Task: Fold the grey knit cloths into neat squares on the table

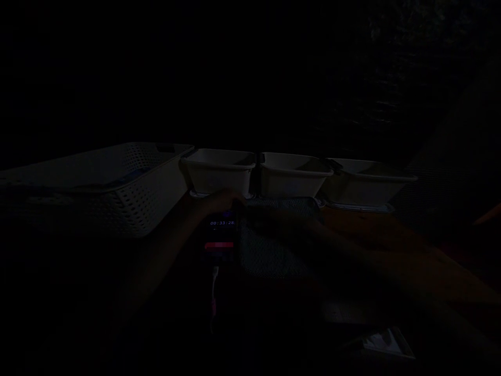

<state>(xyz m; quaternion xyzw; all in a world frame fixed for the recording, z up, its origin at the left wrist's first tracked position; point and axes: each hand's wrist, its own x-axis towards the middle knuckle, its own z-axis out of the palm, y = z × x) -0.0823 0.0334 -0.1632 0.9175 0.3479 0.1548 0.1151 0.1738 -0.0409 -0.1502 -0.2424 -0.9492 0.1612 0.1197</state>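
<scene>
The scene is very dark. My left hand (pixel 227 198) reaches in from the lower left to the upper edge of a lit phone (pixel 219 235), whose screen shows a running time and a red bar. My right hand (pixel 277 219) comes from the right and lies over a grey, textured cloth (pixel 270 256) beside the phone. The two hands nearly meet at the cloth's upper left corner. Darkness hides the fingers of both hands, and whether either grips anything cannot be made out.
A large white perforated basket (pixel 160 196) stands at the left. Behind the hands are three pale tubs in a row: a left tub (pixel 221 175), a middle tub (pixel 293 180) and a right tub (pixel 364 190). A cable (pixel 214 292) runs below the phone. Something pale (pixel 385 342) lies lower right on the brown table (pixel 391 250).
</scene>
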